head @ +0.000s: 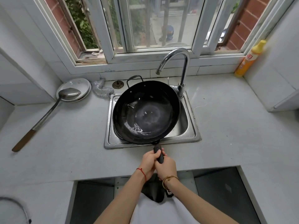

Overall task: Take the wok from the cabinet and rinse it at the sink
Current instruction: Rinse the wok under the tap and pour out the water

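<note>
— What sort of place?
— A home kitchen: steel sink (191, 125) with a curved tap (181, 62) in a grey bench (234, 126), ladle (48, 112), detergent bottle (250, 59) below a window (145, 29).

At about two o'clock, the yellow bottle (249, 59) bears a red label showing the character "白"; smaller print is illegible.

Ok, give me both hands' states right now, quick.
Left hand: closed around the wok handle, gripping it.
Right hand: also closed around the wok handle, nearer its end.
</note>
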